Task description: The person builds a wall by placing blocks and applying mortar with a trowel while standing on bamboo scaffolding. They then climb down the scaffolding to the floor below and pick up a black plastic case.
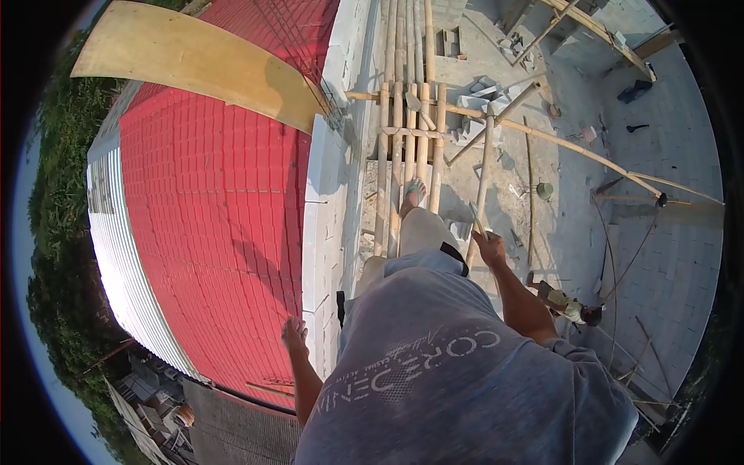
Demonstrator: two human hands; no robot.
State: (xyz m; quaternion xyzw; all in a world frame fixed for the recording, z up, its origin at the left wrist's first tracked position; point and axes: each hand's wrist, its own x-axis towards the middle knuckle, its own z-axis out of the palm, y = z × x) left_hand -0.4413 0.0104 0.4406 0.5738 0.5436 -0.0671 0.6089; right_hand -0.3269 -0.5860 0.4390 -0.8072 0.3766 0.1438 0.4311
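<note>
The person's right hand [490,249] was closed on a thin tool [477,220], its fingers clamped around the lower end, and this tool pointed away from the body, beyond the right edge of the bamboo walkway [400,155]. The left hand [294,335] was near the roof-side edge of the white block wall [315,232]; whether its fingers were apart or together, I could not tell. One sandalled foot [415,191] stood on the poles, toward the right edge. Farther along the walkway lay a trowel-like tool [424,118], near the crossing pole.
</note>
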